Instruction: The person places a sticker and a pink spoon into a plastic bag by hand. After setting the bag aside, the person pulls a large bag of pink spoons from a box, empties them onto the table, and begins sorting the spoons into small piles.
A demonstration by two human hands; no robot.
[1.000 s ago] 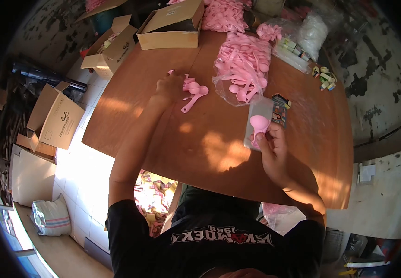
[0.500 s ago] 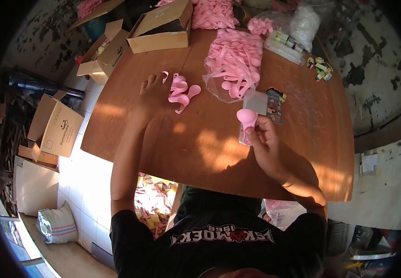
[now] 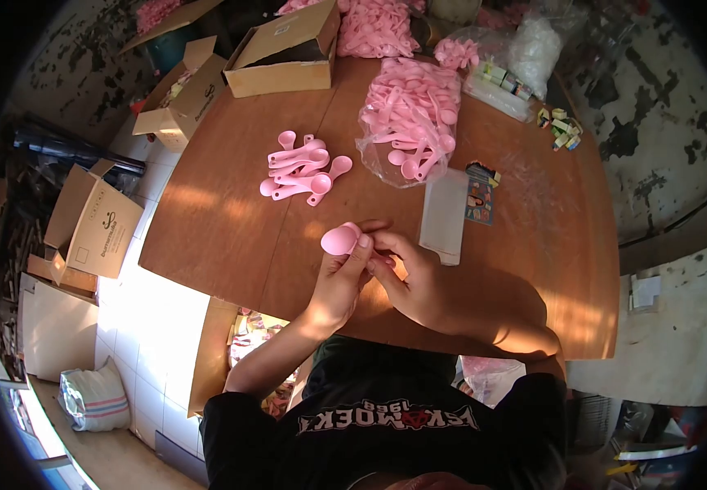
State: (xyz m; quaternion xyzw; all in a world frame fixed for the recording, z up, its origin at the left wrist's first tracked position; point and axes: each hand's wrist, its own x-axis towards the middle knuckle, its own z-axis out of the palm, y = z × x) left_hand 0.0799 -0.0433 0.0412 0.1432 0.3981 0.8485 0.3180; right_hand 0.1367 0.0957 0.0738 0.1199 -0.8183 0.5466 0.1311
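Note:
A pink spoon (image 3: 339,240) is held in front of my chest, its round bowl facing up to the left. My left hand (image 3: 340,286) grips it with the thumb near the bowl. My right hand (image 3: 406,273) meets the left at the handle, fingers closed round that end, which is mostly hidden. Beyond my hands several pink spoons (image 3: 300,167) lie in a loose pile on the brown table. A clear flat sleeve (image 3: 444,219) rests to the right, beside a printed card (image 3: 481,200).
An open plastic bag of pink spoons (image 3: 410,106) lies at the back of the table (image 3: 206,237). Cardboard boxes (image 3: 282,69) stand at the back left and on the floor. Small labelled bundles (image 3: 562,129) sit at the back right.
My left hand has come back from the spoon pile to the held spoon. My right hand has moved left with the spoon, uncovering the clear sleeve. The pile's spoons now show more fully.

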